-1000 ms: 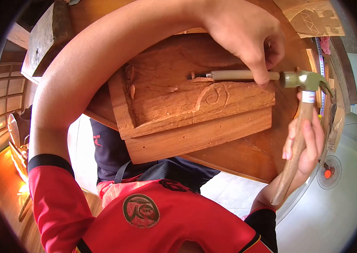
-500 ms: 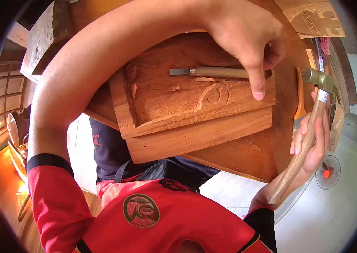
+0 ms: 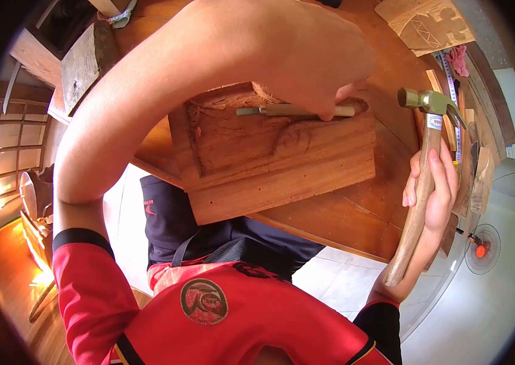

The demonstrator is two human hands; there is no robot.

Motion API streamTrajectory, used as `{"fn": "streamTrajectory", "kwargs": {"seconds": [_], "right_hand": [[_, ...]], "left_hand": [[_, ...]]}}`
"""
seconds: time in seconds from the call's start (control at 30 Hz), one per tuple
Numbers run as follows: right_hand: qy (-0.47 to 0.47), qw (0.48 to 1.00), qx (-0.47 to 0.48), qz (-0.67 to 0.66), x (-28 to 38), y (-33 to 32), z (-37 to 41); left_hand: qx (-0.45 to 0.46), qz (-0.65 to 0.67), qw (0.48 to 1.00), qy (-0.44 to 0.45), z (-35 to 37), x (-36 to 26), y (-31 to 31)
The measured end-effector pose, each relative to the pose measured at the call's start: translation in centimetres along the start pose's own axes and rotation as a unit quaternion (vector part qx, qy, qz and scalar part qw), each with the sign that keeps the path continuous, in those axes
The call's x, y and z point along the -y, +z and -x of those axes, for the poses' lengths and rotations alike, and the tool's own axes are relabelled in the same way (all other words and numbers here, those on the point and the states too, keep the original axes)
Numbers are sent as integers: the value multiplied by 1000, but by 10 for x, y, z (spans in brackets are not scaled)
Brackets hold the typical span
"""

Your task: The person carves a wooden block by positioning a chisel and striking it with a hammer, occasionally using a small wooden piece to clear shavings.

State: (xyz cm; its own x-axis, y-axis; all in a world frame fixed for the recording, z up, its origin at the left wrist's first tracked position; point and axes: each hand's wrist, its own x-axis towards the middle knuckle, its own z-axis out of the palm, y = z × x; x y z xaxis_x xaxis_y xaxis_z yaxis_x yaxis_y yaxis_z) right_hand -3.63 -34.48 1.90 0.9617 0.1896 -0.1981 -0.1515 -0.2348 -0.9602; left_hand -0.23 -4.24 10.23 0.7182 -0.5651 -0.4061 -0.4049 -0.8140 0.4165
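A carved wooden board [image 3: 281,191] lies on the table, with a curled relief on its face. My left hand [image 3: 312,61] reaches across it from above. Its fingertips close on the wooden handle of a chisel [image 3: 278,110], which lies across the board with its blade to the left. The back of the hand hides part of the grip. Off the board's right side, my right hand [image 3: 437,188] is wrapped around the handle of a claw hammer [image 3: 418,213], held head up.
Wood shavings [image 3: 224,100] lie in the board's recess. A carved wood piece [image 3: 428,27] sits at the far right, near a tape measure [image 3: 452,79] and pink cloth [image 3: 458,59]. A dark block [image 3: 87,67] stands at left. A fan [image 3: 482,249] stands beyond the table [image 3: 354,228].
My left hand has come down onto the chisel handle, its thumb now against it. The hammer stays in my right hand, and the whole view has shifted slightly.
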Motion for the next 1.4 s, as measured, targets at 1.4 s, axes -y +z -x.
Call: {"fn": "streamTrajectory", "kwargs": {"seconds": [1.4], "right_hand": [[-4,999,47,6,-5,9,0]], "left_hand": [[-259,14,965,-24,92,61,72]]}}
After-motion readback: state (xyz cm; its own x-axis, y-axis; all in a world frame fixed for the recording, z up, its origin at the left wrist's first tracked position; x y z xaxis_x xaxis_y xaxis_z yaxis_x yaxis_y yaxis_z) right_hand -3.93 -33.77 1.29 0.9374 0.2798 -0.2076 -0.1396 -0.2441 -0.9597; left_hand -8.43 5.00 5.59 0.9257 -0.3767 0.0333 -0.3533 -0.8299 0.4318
